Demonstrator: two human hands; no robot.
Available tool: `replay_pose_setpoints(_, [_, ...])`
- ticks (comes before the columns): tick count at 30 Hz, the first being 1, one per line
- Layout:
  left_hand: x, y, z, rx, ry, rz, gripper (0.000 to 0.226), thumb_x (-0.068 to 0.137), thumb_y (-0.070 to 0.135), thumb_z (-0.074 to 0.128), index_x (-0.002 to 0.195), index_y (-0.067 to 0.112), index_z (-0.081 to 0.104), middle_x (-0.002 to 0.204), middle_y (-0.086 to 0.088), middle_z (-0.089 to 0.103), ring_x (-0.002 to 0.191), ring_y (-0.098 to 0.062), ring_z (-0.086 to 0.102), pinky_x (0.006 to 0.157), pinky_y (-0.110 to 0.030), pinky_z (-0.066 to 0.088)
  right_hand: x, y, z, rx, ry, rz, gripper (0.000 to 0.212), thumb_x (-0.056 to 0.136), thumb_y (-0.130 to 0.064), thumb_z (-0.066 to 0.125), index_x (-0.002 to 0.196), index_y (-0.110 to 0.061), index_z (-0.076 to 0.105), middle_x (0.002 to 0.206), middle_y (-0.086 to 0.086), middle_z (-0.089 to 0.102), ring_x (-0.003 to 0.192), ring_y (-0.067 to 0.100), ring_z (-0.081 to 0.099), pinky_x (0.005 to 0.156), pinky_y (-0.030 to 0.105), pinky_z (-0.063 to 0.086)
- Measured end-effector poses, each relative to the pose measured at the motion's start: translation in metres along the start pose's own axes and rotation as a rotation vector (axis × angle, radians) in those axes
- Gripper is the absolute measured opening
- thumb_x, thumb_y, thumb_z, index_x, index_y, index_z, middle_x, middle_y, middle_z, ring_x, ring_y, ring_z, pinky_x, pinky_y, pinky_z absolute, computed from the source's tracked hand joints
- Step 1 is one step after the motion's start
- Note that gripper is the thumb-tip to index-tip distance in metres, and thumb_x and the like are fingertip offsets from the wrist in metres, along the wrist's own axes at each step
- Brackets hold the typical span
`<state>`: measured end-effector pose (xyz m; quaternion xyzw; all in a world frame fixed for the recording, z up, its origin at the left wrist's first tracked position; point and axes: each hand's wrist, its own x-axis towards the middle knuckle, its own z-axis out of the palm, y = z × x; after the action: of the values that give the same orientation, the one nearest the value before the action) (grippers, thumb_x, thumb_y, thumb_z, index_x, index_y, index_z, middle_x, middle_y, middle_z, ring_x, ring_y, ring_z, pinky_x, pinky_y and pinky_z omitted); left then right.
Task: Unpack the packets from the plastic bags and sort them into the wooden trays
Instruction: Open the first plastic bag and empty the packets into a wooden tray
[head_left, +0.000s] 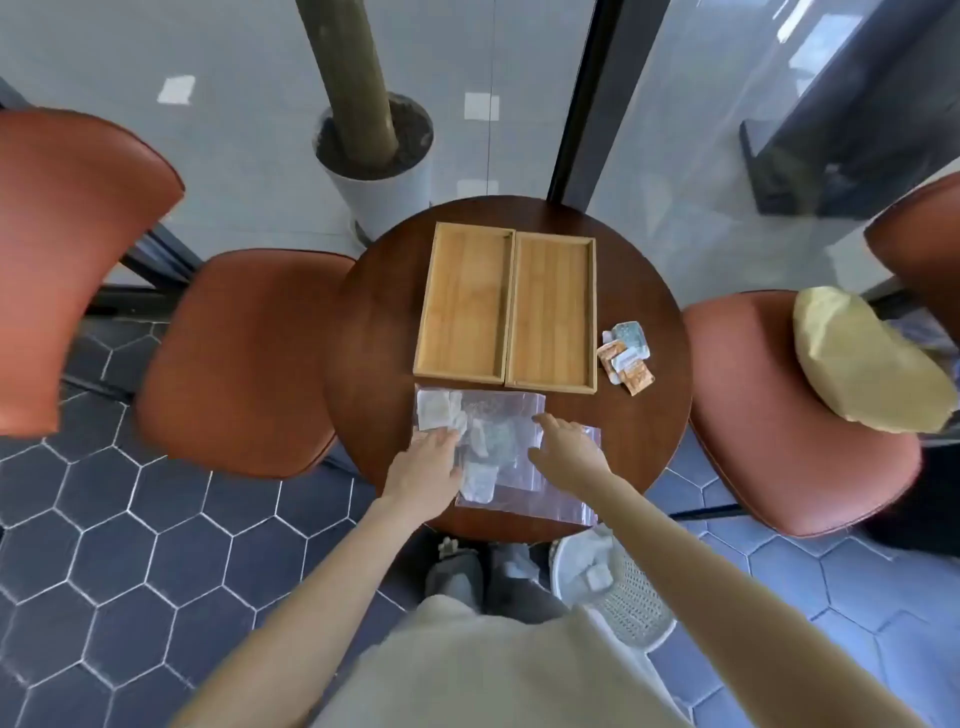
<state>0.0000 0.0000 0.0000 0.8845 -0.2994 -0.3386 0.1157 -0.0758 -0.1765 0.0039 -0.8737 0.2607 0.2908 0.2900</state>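
Reaching over the near edge of the round bench (363, 312), I have my left hand (428, 465) laid flat, fingers spread, on the clear plastic bags (519, 488), and my right hand (563, 447) open beside it, gripping nothing. White packets (480, 478) lie inside and on the bags under my palms. Beyond them both wooden trays (506, 306) sit side by side, empty. A small pile of orange and pale packets (626, 358) waits loose to the trays' right. By my reckoning sorting has barely begun. No print on any packet is legible from here.
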Motion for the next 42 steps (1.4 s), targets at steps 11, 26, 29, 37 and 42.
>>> replay_pose_setpoints(11, [0.01,-0.021,0.043,0.329,-0.003,-0.07,0.077,0.089,0.033,0.048,0.146,0.014,0.001,0.158,-0.01,-0.004,0.144,-0.027,-0.001,0.115,-0.047,0.011,0.008,0.024,0.054,-0.053,0.013,0.017,0.077,0.091,-0.028,0.05,0.147,-0.021,-0.002,0.159,0.005,0.0,0.144,0.029,0.005,0.115,0.043,0.015])
replay_pose_setpoints(26, [0.019,-0.041,0.038,0.126,-0.218,-0.111,0.069,0.092,0.027,0.043,0.147,0.021,0.001,0.157,-0.004,-0.011,0.144,-0.021,-0.009,0.114,-0.052,0.012,0.024,0.001,0.042,1.142,0.184,0.371,0.019,0.084,-0.004,0.061,0.102,0.002,0.065,0.069,0.004,0.064,0.061,0.014,0.056,0.051,0.016,0.047])
replay_pose_setpoints(29, [0.019,-0.042,0.029,0.004,-0.226,-0.135,0.064,0.091,0.023,0.042,0.147,0.02,0.01,0.158,-0.003,0.0,0.145,-0.021,0.001,0.113,-0.049,0.019,0.017,-0.016,0.026,1.172,0.156,0.253,0.009,0.082,-0.005,0.065,0.088,-0.002,0.069,0.069,0.005,0.066,0.062,0.014,0.059,0.053,0.015,0.049])
replay_pose_setpoints(37, [-0.004,-0.031,-0.008,-0.622,0.246,-0.304,0.028,0.093,0.009,0.043,0.114,0.007,0.061,0.12,-0.011,0.064,0.11,-0.026,0.057,0.093,-0.028,0.041,-0.01,-0.077,-0.003,1.094,-0.052,-0.099,0.01,0.082,-0.008,0.065,0.085,0.0,0.071,0.079,0.011,0.066,0.071,0.017,0.059,0.069,0.027,0.052])
replay_pose_setpoints(42, [-0.022,-0.02,-0.024,-0.998,0.369,-0.297,0.017,0.091,0.015,0.05,0.095,0.016,0.066,0.096,-0.006,0.07,0.087,-0.019,0.064,0.075,-0.025,0.046,-0.021,-0.086,0.003,0.925,0.057,-0.114,0.014,0.079,-0.003,0.066,0.092,-0.001,0.071,0.067,0.008,0.068,0.056,0.011,0.061,0.062,0.022,0.051])
